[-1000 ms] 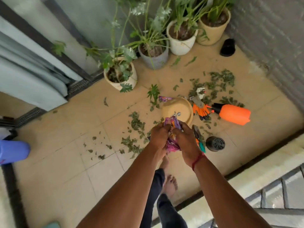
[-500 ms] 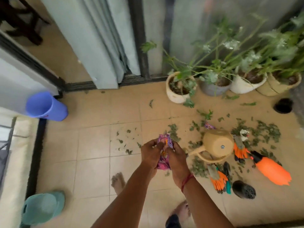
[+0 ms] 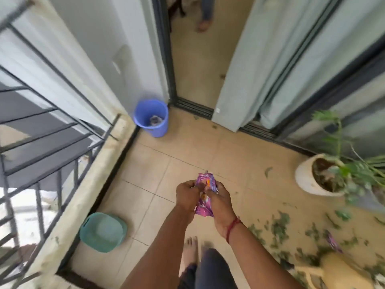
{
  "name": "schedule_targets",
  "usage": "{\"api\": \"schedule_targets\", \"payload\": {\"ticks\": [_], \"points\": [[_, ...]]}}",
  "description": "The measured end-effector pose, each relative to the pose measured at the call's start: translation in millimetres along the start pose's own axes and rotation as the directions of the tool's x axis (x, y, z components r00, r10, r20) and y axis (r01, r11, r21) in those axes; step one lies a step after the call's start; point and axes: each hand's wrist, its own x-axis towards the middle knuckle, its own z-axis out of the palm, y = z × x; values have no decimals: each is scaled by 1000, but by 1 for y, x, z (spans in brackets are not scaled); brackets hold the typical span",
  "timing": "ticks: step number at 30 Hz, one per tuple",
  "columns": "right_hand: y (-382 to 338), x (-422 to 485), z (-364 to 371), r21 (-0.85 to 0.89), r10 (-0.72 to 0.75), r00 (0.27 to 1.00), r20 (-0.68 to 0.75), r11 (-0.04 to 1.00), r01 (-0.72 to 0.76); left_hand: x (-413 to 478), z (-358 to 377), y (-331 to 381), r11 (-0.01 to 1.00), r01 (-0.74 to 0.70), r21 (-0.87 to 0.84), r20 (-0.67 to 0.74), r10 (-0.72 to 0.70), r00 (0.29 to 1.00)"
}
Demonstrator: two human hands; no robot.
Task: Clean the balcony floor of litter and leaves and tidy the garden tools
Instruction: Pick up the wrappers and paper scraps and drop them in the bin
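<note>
Wrapper half-hidden: left hand, right hand

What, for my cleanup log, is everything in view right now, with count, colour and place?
wrapper: one, pink-purple, mid-frame, held between both hands
second wrapper: one, purple, blurred, floor among leaves, right
bucket: one, blue, far corner beside doorway, litter inside
basin: one, teal, floor by left parapet
plant pot: one clearly seen, whitish, right
leaves: many, green, scattered on floor, right
watering can: one, beige, bottom right, blurred
railing: one, dark, left
left hand: one, bare, gripping wrapper
right hand: one, bare, gripping wrapper, red thread on wrist
</note>
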Motion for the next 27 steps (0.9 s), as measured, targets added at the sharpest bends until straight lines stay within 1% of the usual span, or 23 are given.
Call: {"api": "schedule_targets", "payload": {"ticks": [5, 7, 11, 14, 17, 20, 22, 24, 27], "points": [[-34, 59, 95, -150, 63, 991, 121, 988, -44, 49, -63, 71, 996, -14, -93, -134, 1, 991], [-49, 84, 134, -164, 91, 980, 175, 984, -62, 78, -86, 96, 993, 1, -116, -166, -20, 986], [-62, 144, 199, -183, 119, 977, 175, 979, -86, 142, -121, 145, 995, 36, -89, -234, -56, 971], [-63, 197, 239, -199, 141, 982, 130, 973, -113, 193, -139, 175, 995, 56, -79, -247, -74, 966], [-64, 252, 276, -178, 168, 981, 94, 973, -149, 247, -159, 198, 992, 73, -104, -203, -93, 975], [-63, 305, 312, -140, 173, 984, 42, 976, -166, 314, -178, 212, 993, 86, -87, -166, -99, 981], [-56, 350, 333, -138, 175, 985, -17, 975, -175, 375, -191, 209, 991, 108, -81, -162, -120, 979], [-43, 403, 347, -153, 161, 983, -89, 973, -173, 433, -198, 208, 987, 138, -81, -187, -151, 971], [-17, 476, 360, -264, 155, 980, -121, 947, -182, 506, -205, 212, 983, 172, -60, -216, -181, 959]]}}
